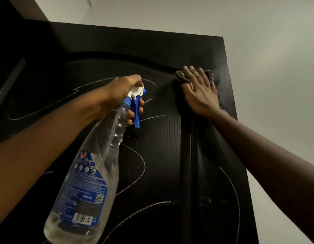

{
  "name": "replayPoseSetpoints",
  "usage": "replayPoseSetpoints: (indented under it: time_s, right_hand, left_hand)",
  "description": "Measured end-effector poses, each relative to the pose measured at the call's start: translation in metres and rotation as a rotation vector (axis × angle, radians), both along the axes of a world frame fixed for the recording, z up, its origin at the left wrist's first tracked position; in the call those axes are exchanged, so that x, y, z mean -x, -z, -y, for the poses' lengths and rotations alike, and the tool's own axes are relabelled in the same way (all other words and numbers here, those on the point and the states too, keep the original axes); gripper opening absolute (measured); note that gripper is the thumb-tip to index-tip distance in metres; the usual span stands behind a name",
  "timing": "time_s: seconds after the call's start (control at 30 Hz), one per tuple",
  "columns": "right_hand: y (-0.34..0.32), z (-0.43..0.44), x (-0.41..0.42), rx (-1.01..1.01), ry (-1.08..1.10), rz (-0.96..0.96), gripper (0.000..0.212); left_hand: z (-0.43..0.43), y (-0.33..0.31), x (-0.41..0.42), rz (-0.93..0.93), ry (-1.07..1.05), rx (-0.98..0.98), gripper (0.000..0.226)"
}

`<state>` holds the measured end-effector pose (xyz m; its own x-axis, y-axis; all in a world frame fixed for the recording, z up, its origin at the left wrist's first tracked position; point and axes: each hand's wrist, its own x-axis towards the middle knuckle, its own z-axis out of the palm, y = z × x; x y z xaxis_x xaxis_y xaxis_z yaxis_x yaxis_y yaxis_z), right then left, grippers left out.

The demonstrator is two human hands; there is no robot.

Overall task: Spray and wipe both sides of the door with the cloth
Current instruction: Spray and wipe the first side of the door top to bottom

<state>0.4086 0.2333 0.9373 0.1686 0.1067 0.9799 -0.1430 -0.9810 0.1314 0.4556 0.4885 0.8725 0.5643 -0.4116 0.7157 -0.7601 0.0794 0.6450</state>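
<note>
One clear spray bottle [92, 173] with a blue label is gripped at the neck by the left hand [124, 92], fingers curled round the blue trigger. One checked cloth [181, 76] is pressed flat to the black door [161, 155] by the right hand [198, 92], fingers straight and spread, near the door's upper right edge, with pale wall [276, 67] beyond. Thin white curving lines [144, 161] are seen across the grained panel.

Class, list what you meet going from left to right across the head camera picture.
The spray bottle → left hand gripping its trigger head → right hand pressing flat → right edge of the door → wall. The cloth lies under the right hand, so it is left out.
</note>
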Motion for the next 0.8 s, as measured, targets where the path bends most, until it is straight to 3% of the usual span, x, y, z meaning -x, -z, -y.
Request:
replayPoseSetpoints:
  time_s: [0.2, 0.37, 0.43, 0.57, 0.6, 0.67, 0.8]
  right_hand:
    - [0.033, -0.054, -0.043, 0.297, 0.172, -0.08, 0.07]
    - [0.089, -0.032, -0.028, 0.735, 0.21, -0.346, 0.069]
    - [0.06, -0.022, -0.023, 0.714, 0.249, -0.27, 0.07]
    - [-0.014, -0.039, -0.028, 0.117, 0.169, -0.057, 0.065]
    - [-0.015, -0.048, -0.036, 0.05, 0.184, -0.017, 0.066]
    - [0.008, -0.068, -0.056, 0.092, 0.246, 0.005, 0.068]
    - [0.099, -0.082, -0.065, 0.527, 0.262, -0.165, 0.07]
  left_hand:
    - [-0.031, 0.011, -0.014, -0.039, -0.005, 0.098, 0.045]
    - [-0.052, 0.012, -0.036, -0.026, -0.038, 0.061, 0.049]
    - [-0.057, 0.01, -0.045, -0.015, -0.047, 0.041, 0.049]
    - [-0.063, 0.005, -0.052, -0.02, -0.018, 0.024, 0.049]
    - [-0.064, 0.004, -0.054, -0.016, -0.011, 0.027, 0.049]
    - [-0.068, 0.003, -0.056, -0.009, 0.006, 0.034, 0.048]
    - [-0.074, 0.005, -0.063, -0.01, 0.066, 0.011, 0.048]
